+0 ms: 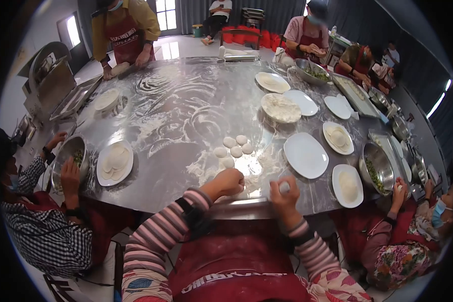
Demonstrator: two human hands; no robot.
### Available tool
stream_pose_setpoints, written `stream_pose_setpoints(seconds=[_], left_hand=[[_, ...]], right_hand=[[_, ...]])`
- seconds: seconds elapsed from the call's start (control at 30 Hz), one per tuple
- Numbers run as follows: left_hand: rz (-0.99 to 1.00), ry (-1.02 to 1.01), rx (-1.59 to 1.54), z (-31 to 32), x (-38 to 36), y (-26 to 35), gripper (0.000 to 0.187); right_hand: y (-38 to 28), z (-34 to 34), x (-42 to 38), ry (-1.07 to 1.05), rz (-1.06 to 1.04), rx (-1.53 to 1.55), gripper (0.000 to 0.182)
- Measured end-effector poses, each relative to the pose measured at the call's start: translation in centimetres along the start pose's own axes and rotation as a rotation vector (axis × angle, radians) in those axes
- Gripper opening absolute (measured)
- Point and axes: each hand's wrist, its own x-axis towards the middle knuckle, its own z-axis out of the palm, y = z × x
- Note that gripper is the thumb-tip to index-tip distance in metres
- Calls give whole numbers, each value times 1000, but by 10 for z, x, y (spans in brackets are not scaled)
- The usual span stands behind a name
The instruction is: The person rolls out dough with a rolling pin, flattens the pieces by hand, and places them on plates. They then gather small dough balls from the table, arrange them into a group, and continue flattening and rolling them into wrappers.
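My left hand is closed, low over the near edge of the steel table; what its fingers hold, if anything, is hidden. To its right, my right hand is curled around a small pale thing, too blurred to name. Just beyond my left hand several flattened dough pieces lie close together on the floured steel. A white square plate stands beyond my right hand.
On the right are a plate of dough wrappers, a bowl of green filling and a plate heaped with flour. At left stand another wrapper plate and filling bowl. Co-workers sit close on both sides; another rolls dough across the table.
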Motion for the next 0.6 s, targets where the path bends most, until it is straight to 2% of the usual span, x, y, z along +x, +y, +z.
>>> stream_pose_setpoints(seconds=[0.07,0.1,0.13,0.2,0.27,0.3,0.33,0.4,0.43,0.47,0.53,0.57,0.6], left_hand=[[-50,61,-136,-1,-11,-3,11],[-58,39,-163,0,-13,-5,8],[-66,20,-165,5,-15,-6,8],[-38,110,-78,6,-7,-2,9],[-43,145,-31,6,-2,7,12],[-23,146,-52,7,2,7,11],[-3,153,-73,7,6,6,12],[-5,93,-90,6,5,5,12],[-1,87,-36,6,4,5,11],[0,84,22,5,2,3,10],[-32,73,-62,2,-4,0,8],[-19,30,-80,2,-6,0,9],[-3,-21,-91,3,-8,2,10]], right_hand=[[2,-9,-20,-35,275,197,18],[5,-3,-20,32,185,121,20],[2,3,-15,32,206,119,20],[3,19,21,56,-62,-91,21],[13,38,37,29,85,38,21],[13,42,41,-34,232,141,22],[11,38,39,-32,231,139,22],[2,21,26,-87,364,226,23],[3,9,15,-44,-37,-92,22],[7,1,-2,-56,19,-77,21],[0,-3,-15,-11,273,219,22],[2,2,-10,-10,281,225,22],[1,10,4,0,126,73,22]])
